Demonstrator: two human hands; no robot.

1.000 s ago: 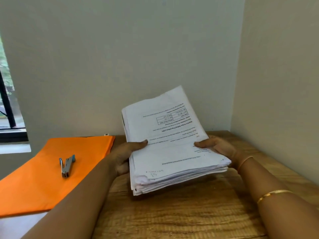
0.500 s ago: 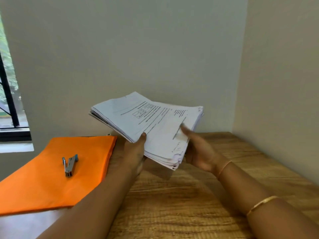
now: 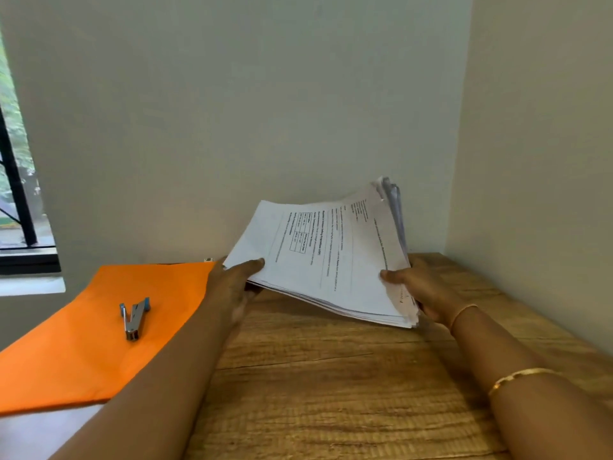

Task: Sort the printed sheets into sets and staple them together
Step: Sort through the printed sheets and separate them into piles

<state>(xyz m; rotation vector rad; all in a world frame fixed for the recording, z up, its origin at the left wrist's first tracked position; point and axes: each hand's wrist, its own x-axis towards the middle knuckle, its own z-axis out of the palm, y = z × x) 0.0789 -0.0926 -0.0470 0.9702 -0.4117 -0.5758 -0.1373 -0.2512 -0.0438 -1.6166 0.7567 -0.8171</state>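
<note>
Both the left hand (image 3: 232, 288) and right hand (image 3: 426, 287) just pinch the tilted paper stack (image 3: 331, 260), so loose sheets could slide out.

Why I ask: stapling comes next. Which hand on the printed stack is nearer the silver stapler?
The left hand, gripping the white printed stack beside the orange folder bearing the silver stapler; the right hand holds its opposite edge.

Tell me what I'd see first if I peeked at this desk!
The thick stack of white printed paper sheets stands out, gripped at its edges by the left hand and the right hand over the brown wooden table. On the left lies a bright orange flat folder, with a small silver metal stapler resting on it.
</note>
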